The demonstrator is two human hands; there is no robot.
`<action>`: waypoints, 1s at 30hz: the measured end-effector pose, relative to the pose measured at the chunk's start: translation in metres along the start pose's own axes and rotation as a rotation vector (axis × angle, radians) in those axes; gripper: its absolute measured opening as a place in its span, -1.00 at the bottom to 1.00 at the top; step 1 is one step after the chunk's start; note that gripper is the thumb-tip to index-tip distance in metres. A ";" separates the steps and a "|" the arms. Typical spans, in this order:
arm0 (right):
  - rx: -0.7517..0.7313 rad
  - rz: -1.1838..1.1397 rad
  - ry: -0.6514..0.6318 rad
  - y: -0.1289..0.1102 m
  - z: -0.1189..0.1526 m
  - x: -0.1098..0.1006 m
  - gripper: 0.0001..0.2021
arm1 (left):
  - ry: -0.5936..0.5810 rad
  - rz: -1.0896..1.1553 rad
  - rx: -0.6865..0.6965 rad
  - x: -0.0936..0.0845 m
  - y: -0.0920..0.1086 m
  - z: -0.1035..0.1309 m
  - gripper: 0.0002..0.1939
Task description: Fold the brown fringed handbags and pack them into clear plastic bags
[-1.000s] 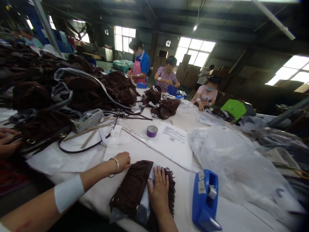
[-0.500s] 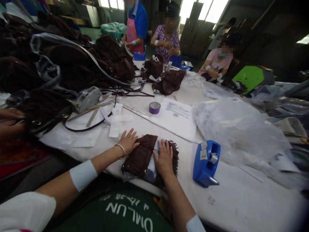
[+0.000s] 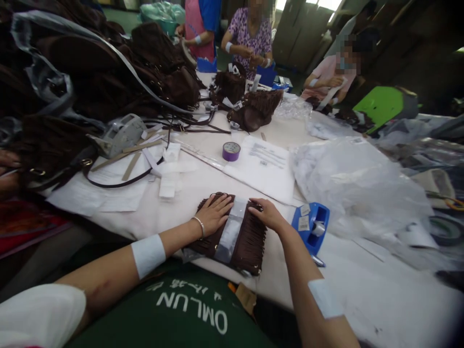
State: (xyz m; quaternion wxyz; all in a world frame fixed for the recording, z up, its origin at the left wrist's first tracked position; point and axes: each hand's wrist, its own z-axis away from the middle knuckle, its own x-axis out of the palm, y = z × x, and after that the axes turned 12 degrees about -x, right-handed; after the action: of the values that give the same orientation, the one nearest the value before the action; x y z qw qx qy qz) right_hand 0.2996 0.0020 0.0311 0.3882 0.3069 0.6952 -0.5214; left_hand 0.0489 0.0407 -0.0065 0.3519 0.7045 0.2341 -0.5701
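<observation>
Brown fringed bag: one, lying on the white tabletop before me, plastic strip down its middle.
My left hand: flat on the bag's left part, fingers slightly apart.
My right hand: at the bag's far right corner, thumb and forefinger parted.
Blue tape dispenser: one, right of the bag.

A matt, rough-fringed brown bag, apparently suede or cloth, lies under the left hand; glossy plastic film shines between it and the right hand, with a smooth blue plastic dispenser and crinkled translucent sheeting to its right.
</observation>
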 end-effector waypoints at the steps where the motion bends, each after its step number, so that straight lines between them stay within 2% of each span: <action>1: -0.019 -0.011 -0.034 0.004 -0.003 -0.003 -0.64 | -0.003 0.001 0.001 -0.001 0.000 0.000 -0.53; 4: -0.041 -0.002 -0.055 0.007 -0.005 -0.008 -0.77 | -0.008 0.005 0.001 -0.003 0.001 -0.001 -0.53; 8: 0.014 0.045 -0.048 0.003 0.009 -0.011 -0.85 | -0.010 0.012 -0.003 -0.001 0.002 -0.001 -0.53; 12: 0.112 0.076 -0.036 0.004 0.034 -0.014 -0.83 | -0.012 0.017 -0.007 -0.001 0.002 -0.002 -0.54; 17: 0.251 0.095 -0.093 0.010 0.060 -0.020 -0.77 | -0.012 0.025 -0.008 -0.003 0.003 -0.001 -0.54; 19: 0.306 0.137 -0.084 0.006 0.060 -0.020 -0.71 | -0.012 0.023 -0.011 -0.003 0.003 -0.001 -0.54; 21: 0.315 0.187 -0.040 -0.004 0.051 -0.014 -0.50 | -0.014 0.017 -0.014 -0.003 0.003 -0.001 -0.54; 23: 0.248 0.223 -0.024 -0.015 0.037 -0.005 -0.29 | -0.016 0.011 -0.015 -0.002 0.003 -0.001 -0.54; 24: 0.205 0.234 -0.032 -0.020 0.029 -0.001 -0.26 | -0.017 0.008 -0.016 -0.002 0.003 -0.002 -0.54; 27: 0.144 0.252 -0.054 -0.026 0.015 0.006 -0.46 | -0.023 0.005 -0.017 -0.002 0.003 -0.002 -0.53; 30: 0.158 0.258 -0.044 -0.020 0.019 0.002 -0.72 | -0.027 0.008 -0.018 -0.002 0.003 -0.002 -0.54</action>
State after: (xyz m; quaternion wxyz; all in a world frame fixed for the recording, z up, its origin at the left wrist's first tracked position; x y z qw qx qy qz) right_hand 0.2856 -0.0215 0.0362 0.4419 0.4119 0.5979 -0.5268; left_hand 0.0515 0.0404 -0.0041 0.3636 0.6946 0.2314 -0.5761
